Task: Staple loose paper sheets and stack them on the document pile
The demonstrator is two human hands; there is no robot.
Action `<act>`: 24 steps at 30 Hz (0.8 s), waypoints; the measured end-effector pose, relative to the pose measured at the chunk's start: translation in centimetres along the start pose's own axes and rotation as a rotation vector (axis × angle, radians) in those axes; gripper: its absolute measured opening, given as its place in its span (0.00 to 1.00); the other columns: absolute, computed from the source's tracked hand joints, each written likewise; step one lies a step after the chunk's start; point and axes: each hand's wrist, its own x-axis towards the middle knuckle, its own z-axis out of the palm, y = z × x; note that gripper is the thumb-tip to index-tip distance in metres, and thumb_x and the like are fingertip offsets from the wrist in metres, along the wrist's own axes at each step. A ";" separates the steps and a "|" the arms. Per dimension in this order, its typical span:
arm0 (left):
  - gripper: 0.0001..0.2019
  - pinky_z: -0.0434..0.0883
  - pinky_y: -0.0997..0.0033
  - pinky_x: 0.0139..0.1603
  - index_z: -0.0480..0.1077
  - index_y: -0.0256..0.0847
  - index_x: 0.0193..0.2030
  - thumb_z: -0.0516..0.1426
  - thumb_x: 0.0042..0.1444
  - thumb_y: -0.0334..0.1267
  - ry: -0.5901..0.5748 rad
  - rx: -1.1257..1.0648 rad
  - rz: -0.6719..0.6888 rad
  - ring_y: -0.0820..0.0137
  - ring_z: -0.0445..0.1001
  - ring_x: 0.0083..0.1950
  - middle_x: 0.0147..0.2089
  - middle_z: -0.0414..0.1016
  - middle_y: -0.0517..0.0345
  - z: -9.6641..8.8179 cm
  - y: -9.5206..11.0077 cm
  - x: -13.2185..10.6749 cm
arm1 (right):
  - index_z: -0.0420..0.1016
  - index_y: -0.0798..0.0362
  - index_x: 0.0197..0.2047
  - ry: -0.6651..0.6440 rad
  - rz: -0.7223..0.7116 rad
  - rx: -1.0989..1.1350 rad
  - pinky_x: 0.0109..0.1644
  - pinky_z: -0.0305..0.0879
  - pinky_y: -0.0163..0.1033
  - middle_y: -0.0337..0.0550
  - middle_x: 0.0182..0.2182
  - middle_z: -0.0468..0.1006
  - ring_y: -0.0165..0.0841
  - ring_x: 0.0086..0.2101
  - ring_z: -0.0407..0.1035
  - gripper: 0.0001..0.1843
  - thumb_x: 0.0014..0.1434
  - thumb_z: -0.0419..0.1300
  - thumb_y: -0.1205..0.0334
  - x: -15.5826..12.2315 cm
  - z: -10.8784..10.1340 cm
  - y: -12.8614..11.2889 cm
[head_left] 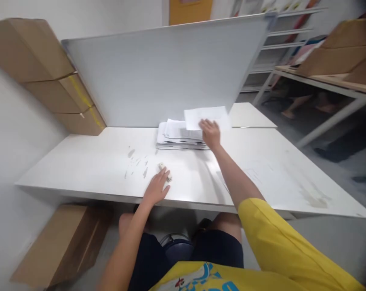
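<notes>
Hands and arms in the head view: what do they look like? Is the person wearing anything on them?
The left hand and right hand are bare: no gloves, no watch or bracelet showing. The right arm comes out of a loose yellow short sleeve. The left arm's sleeve is out of view. The shirt front has a blue and red print.
</notes>
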 end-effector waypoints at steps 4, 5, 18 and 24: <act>0.31 0.56 0.50 0.74 0.50 0.42 0.73 0.52 0.64 0.40 -0.021 0.027 -0.021 0.58 0.53 0.76 0.78 0.47 0.46 0.1 0.4 -1.7 | 0.69 0.56 0.63 -0.049 0.067 0.058 0.68 0.54 0.63 0.54 0.66 0.66 0.45 0.66 0.58 0.25 0.67 0.43 0.69 0.1 2.1 0.0; 0.32 0.56 0.51 0.74 0.50 0.42 0.73 0.52 0.64 0.40 -0.024 0.021 -0.031 0.58 0.53 0.76 0.78 0.47 0.47 0.2 0.6 -1.9 | 0.70 0.58 0.61 -0.141 0.020 0.090 0.66 0.58 0.63 0.56 0.65 0.68 0.47 0.66 0.59 0.24 0.66 0.45 0.68 0.7 3.1 -0.7; 0.34 0.57 0.51 0.73 0.51 0.40 0.73 0.53 0.61 0.41 -0.012 -0.054 -0.025 0.55 0.55 0.75 0.78 0.44 0.47 -0.5 0.6 -0.6 | 0.68 0.46 0.66 -0.102 0.177 0.194 0.70 0.56 0.57 0.44 0.65 0.68 0.44 0.67 0.57 0.26 0.71 0.45 0.49 -17.0 -9.9 0.1; 0.35 0.56 0.45 0.73 0.52 0.39 0.73 0.54 0.60 0.44 0.018 -0.038 0.055 0.49 0.56 0.74 0.77 0.46 0.43 -0.6 0.5 -0.4 | 0.64 0.51 0.67 -0.078 0.451 -0.040 0.67 0.45 0.76 0.55 0.66 0.65 0.55 0.68 0.54 0.30 0.68 0.50 0.45 -35.2 -12.0 -3.2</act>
